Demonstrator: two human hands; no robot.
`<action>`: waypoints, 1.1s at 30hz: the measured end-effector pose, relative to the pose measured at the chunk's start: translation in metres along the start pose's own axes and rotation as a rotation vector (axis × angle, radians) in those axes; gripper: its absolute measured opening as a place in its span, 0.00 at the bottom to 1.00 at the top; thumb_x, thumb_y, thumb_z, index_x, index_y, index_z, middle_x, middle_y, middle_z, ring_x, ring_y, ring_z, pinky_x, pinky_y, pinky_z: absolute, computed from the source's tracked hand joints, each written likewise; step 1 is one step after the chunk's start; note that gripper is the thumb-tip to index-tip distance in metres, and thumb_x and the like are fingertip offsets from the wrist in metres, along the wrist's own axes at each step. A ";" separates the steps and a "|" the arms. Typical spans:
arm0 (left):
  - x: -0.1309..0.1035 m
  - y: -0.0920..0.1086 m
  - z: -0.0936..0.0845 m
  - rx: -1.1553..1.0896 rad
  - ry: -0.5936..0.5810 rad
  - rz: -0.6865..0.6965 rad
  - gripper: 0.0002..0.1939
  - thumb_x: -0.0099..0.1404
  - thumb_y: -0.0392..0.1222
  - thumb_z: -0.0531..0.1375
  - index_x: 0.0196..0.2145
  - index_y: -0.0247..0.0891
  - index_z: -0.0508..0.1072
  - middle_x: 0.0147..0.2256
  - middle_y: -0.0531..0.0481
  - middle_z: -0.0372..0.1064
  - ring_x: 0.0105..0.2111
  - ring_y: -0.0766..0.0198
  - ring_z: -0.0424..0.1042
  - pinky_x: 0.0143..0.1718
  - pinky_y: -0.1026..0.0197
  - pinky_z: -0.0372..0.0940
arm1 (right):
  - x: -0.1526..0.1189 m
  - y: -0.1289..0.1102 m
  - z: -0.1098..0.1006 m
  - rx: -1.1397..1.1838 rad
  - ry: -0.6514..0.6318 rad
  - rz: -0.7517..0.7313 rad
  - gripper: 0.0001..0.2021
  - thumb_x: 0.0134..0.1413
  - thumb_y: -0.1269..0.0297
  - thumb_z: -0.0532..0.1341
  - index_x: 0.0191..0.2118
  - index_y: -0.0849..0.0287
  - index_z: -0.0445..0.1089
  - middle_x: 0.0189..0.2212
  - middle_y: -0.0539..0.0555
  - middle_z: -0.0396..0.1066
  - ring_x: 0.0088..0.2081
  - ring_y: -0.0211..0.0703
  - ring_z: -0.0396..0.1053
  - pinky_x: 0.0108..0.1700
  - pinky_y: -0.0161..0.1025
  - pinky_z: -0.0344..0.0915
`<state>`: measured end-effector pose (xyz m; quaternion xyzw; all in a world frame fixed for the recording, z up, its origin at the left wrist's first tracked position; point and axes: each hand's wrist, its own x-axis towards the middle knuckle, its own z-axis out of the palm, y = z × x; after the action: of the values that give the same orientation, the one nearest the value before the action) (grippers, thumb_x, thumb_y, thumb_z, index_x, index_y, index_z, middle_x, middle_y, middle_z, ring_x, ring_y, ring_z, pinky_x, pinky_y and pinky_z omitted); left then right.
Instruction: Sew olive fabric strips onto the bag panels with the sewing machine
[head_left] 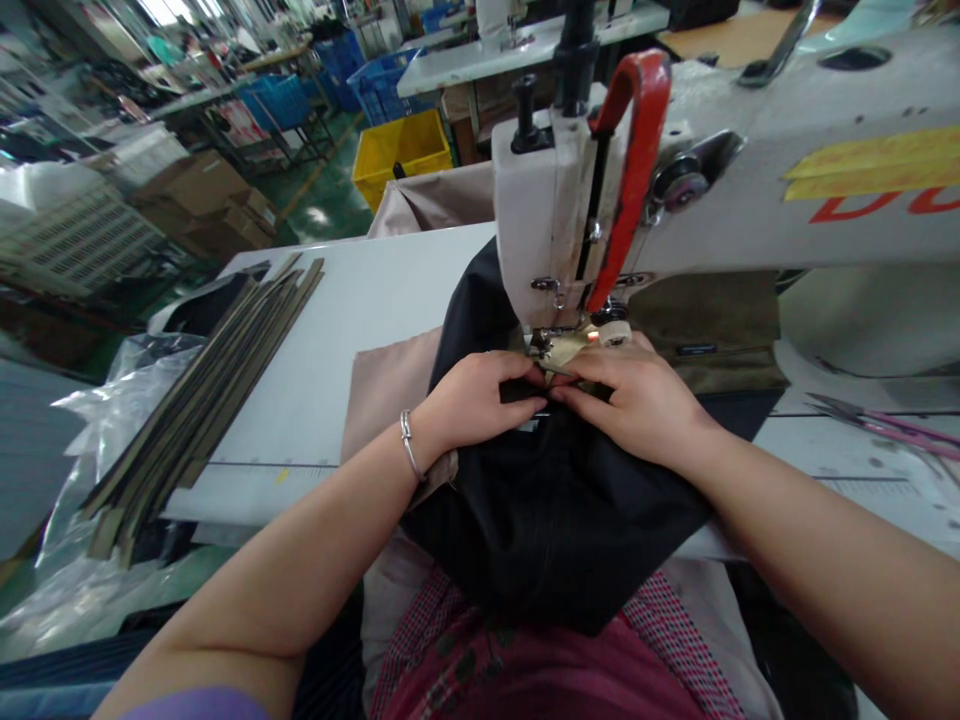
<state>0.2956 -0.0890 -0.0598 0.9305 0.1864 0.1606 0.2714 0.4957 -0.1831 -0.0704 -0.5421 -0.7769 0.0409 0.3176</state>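
Observation:
A large piece of black fabric [555, 530] drapes from the sewing machine [536, 220] over the table edge onto my lap. Just in front of the presser foot [541, 345], my left hand [487, 395] pinches the edge of this fabric between thumb and fingers. Close beside it, my right hand [637, 400] pinches the same edge from the right. The fingertips of both hands nearly meet. An olive fabric section [705, 330] lies under the machine arm behind my right hand. Pinkish-beige fabric [390, 385] spreads out to the left.
A bundle of olive and dark strips [217, 400] hangs over the table's left side. Pink-handled scissors [892, 420] lie at the right. Beyond the table stand a yellow crate [401, 150], cardboard boxes [199, 195] and blue baskets [277, 100]. Clear plastic [97, 430] hangs at the left.

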 end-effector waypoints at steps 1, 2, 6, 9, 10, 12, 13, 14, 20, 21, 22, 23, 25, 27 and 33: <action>0.000 -0.001 0.000 -0.004 0.000 0.002 0.08 0.63 0.39 0.61 0.40 0.37 0.75 0.39 0.50 0.75 0.41 0.61 0.73 0.46 0.59 0.66 | 0.000 0.000 0.000 -0.003 -0.003 -0.004 0.04 0.58 0.64 0.61 0.36 0.57 0.73 0.37 0.52 0.76 0.42 0.47 0.71 0.46 0.45 0.56; 0.000 -0.002 0.000 -0.006 0.001 0.005 0.08 0.64 0.39 0.60 0.40 0.38 0.75 0.39 0.50 0.76 0.40 0.62 0.74 0.45 0.59 0.66 | 0.000 0.001 0.000 -0.006 -0.004 -0.009 0.04 0.58 0.64 0.61 0.36 0.57 0.73 0.37 0.52 0.76 0.41 0.47 0.71 0.46 0.45 0.56; -0.001 -0.002 0.001 0.010 0.006 0.029 0.08 0.64 0.38 0.59 0.41 0.38 0.76 0.38 0.51 0.76 0.40 0.63 0.73 0.44 0.60 0.67 | 0.000 0.001 0.000 -0.018 -0.008 -0.016 0.05 0.59 0.64 0.61 0.37 0.57 0.73 0.37 0.52 0.76 0.41 0.48 0.71 0.46 0.45 0.56; 0.001 0.002 0.005 0.123 0.025 0.029 0.09 0.62 0.37 0.59 0.40 0.37 0.75 0.38 0.49 0.75 0.40 0.60 0.73 0.44 0.58 0.67 | 0.000 0.000 0.000 -0.021 -0.009 -0.009 0.05 0.59 0.64 0.61 0.36 0.57 0.73 0.36 0.52 0.76 0.41 0.47 0.71 0.46 0.45 0.56; 0.001 0.004 0.007 0.183 0.034 0.029 0.09 0.61 0.37 0.60 0.40 0.36 0.75 0.38 0.48 0.74 0.40 0.59 0.72 0.44 0.57 0.67 | 0.000 -0.001 0.000 -0.016 -0.006 -0.007 0.05 0.59 0.64 0.61 0.36 0.57 0.72 0.35 0.51 0.76 0.41 0.47 0.71 0.47 0.44 0.56; 0.003 0.005 0.010 0.274 0.059 0.056 0.09 0.59 0.36 0.60 0.39 0.35 0.75 0.38 0.46 0.74 0.41 0.57 0.72 0.45 0.55 0.67 | 0.000 -0.002 -0.001 -0.006 -0.004 -0.008 0.04 0.59 0.64 0.60 0.35 0.57 0.72 0.34 0.50 0.75 0.40 0.46 0.71 0.47 0.44 0.56; 0.004 0.005 0.011 0.286 0.067 0.085 0.08 0.59 0.36 0.60 0.38 0.35 0.75 0.38 0.45 0.73 0.41 0.56 0.71 0.46 0.54 0.66 | 0.000 -0.002 -0.001 -0.007 -0.007 -0.007 0.04 0.59 0.64 0.61 0.35 0.57 0.72 0.34 0.50 0.75 0.40 0.46 0.71 0.48 0.44 0.56; 0.005 0.004 0.012 0.273 0.079 0.115 0.07 0.60 0.36 0.60 0.37 0.35 0.75 0.37 0.45 0.73 0.41 0.56 0.71 0.47 0.54 0.66 | 0.001 -0.002 -0.001 -0.016 -0.014 -0.002 0.04 0.58 0.63 0.61 0.35 0.57 0.72 0.34 0.50 0.75 0.41 0.46 0.71 0.48 0.44 0.56; 0.003 -0.004 0.008 0.074 0.080 0.082 0.09 0.66 0.41 0.58 0.35 0.35 0.77 0.35 0.47 0.73 0.38 0.61 0.72 0.43 0.59 0.67 | 0.006 -0.003 0.002 -0.108 -0.076 0.031 0.06 0.53 0.60 0.65 0.34 0.57 0.74 0.34 0.52 0.76 0.39 0.48 0.72 0.47 0.46 0.55; 0.002 -0.004 0.007 0.077 0.057 0.083 0.09 0.66 0.40 0.58 0.34 0.35 0.77 0.34 0.48 0.73 0.37 0.62 0.72 0.42 0.60 0.67 | 0.006 -0.003 0.003 -0.105 -0.075 0.027 0.05 0.53 0.62 0.64 0.33 0.56 0.74 0.33 0.51 0.76 0.39 0.47 0.71 0.47 0.46 0.54; 0.001 -0.003 0.005 0.089 0.036 0.090 0.09 0.66 0.39 0.57 0.32 0.35 0.76 0.32 0.48 0.73 0.36 0.63 0.72 0.40 0.61 0.66 | 0.005 -0.003 0.003 -0.095 -0.074 0.021 0.03 0.54 0.64 0.64 0.32 0.56 0.74 0.33 0.50 0.76 0.39 0.46 0.71 0.47 0.46 0.53; -0.001 -0.001 0.003 0.101 0.017 0.100 0.10 0.66 0.38 0.57 0.30 0.35 0.76 0.31 0.49 0.73 0.35 0.63 0.72 0.39 0.61 0.66 | 0.004 -0.003 0.003 -0.083 -0.072 0.011 0.03 0.54 0.66 0.63 0.32 0.55 0.75 0.33 0.49 0.76 0.39 0.45 0.71 0.48 0.46 0.52; -0.006 0.003 0.000 0.116 -0.014 0.113 0.11 0.66 0.36 0.55 0.28 0.36 0.75 0.30 0.50 0.73 0.33 0.64 0.72 0.38 0.62 0.66 | 0.002 -0.002 0.003 -0.065 -0.089 -0.032 0.05 0.54 0.69 0.62 0.31 0.53 0.75 0.33 0.48 0.76 0.40 0.44 0.70 0.49 0.46 0.51; -0.010 0.008 -0.002 0.128 -0.005 0.094 0.10 0.65 0.36 0.55 0.28 0.36 0.74 0.29 0.50 0.72 0.32 0.65 0.72 0.37 0.63 0.66 | 0.001 -0.001 0.002 -0.068 -0.133 -0.095 0.06 0.55 0.69 0.62 0.32 0.53 0.76 0.34 0.49 0.75 0.41 0.44 0.70 0.49 0.46 0.52; -0.010 0.009 0.002 0.276 0.116 0.052 0.10 0.64 0.34 0.57 0.43 0.35 0.72 0.42 0.45 0.70 0.43 0.59 0.70 0.46 0.57 0.67 | 0.004 -0.006 -0.005 -0.187 -0.306 -0.191 0.08 0.57 0.69 0.60 0.37 0.53 0.77 0.40 0.52 0.75 0.46 0.47 0.68 0.49 0.46 0.55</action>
<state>0.2899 -0.1011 -0.0588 0.9527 0.1978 0.1940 0.1252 0.4930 -0.1837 -0.0620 -0.4804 -0.8645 0.0200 0.1464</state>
